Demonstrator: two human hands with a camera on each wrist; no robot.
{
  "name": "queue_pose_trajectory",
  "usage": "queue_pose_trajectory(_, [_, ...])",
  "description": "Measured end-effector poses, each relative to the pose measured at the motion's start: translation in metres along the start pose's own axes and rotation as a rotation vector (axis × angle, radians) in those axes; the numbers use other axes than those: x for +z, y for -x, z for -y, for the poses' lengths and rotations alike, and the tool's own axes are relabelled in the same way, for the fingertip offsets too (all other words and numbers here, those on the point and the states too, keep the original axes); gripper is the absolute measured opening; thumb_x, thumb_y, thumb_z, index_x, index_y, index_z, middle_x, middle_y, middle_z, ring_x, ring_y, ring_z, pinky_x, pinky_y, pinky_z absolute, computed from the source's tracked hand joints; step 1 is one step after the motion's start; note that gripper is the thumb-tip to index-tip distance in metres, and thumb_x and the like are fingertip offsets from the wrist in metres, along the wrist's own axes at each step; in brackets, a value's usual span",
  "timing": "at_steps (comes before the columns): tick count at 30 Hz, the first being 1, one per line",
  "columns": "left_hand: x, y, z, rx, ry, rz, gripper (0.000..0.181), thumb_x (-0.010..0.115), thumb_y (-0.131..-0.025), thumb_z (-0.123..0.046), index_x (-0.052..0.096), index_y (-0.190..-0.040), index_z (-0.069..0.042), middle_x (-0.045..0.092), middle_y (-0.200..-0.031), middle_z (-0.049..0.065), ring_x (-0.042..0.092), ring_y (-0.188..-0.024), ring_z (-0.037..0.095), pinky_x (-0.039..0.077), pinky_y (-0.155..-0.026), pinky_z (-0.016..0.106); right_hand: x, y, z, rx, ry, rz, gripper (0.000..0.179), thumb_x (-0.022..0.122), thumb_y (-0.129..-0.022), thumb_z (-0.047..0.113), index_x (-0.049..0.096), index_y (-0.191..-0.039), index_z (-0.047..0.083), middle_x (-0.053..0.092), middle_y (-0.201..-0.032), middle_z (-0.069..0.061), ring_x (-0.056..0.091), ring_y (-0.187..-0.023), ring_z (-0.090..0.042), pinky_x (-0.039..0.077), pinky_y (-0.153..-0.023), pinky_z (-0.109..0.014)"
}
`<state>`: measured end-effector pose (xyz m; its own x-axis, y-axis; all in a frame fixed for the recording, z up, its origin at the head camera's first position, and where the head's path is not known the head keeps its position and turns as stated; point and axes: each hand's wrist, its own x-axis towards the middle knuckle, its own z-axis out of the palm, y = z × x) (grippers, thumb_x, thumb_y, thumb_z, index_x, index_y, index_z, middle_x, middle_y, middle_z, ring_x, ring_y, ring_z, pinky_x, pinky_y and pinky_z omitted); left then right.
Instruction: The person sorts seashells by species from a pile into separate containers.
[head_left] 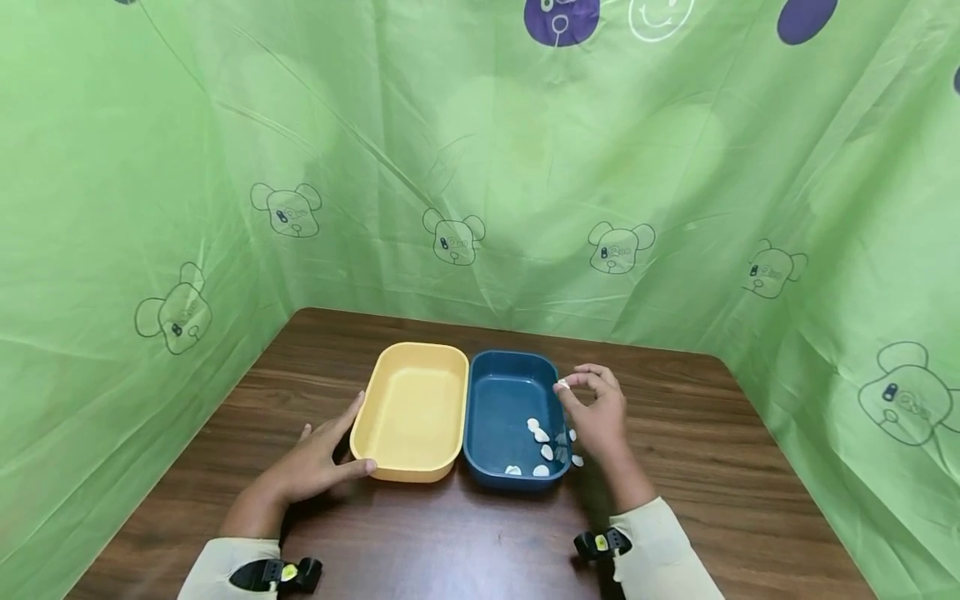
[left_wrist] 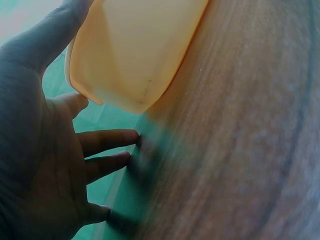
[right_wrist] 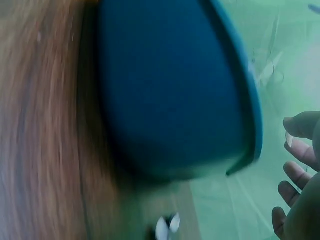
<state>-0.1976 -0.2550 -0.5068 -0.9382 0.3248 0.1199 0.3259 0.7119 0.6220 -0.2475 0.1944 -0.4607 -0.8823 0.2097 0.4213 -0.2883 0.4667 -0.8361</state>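
My left hand (head_left: 318, 462) touches the left side and near corner of a yellow tray (head_left: 408, 476), its thumb and index finger spread along the rim. The other fingers, seen in the left wrist view, are extended off the tray. Over the right rim of a dark blue tray (head_left: 502, 392), my right hand (head_left: 602, 417) pinches a small white shell-like piece (head_left: 564, 384) between thumb and index finger. Similar white pieces (head_left: 542, 435) lie in the blue tray's near right part. The yellow tray holds nothing visible.
Both trays stand side by side on a brown wood-grain table (head_left: 697, 467). Loose white pieces (head_left: 577, 460) lie just right of the blue tray, close to the right wrist. Green printed cloth (head_left: 540, 167) hangs around the table's back and sides.
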Motion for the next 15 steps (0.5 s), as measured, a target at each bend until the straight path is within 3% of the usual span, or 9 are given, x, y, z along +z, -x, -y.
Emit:
queue_pose_trajectory(9, [0.0,0.0,-0.002,0.005,0.004,0.006,0.111,0.08,-0.094,-0.051,0.014,-0.178,-0.022,0.035,-0.176,0.024,0.037,-0.157,0.061,0.008,-0.109,0.1,0.021,0.013,0.033,-0.026,-0.007,0.1,0.009,0.087,-0.092,0.006,0.081,-0.098,0.003,0.069,-0.13,-0.017,0.065,-0.123,-0.029,0.049,-0.091,-0.029])
queue_pose_trajectory(15, [-0.001,0.0,-0.001,0.012,-0.008,-0.003,0.111,0.08,-0.094,-0.051,0.013,-0.178,-0.022,0.035,-0.176,0.024,0.038,-0.155,0.064,0.009,-0.109,0.1,0.037,0.017,0.05,-0.024,-0.017,0.193,0.007,0.086,-0.094,0.008,0.082,-0.1,0.006,0.07,-0.131,-0.015,0.064,-0.127,-0.031,0.051,-0.097,-0.045])
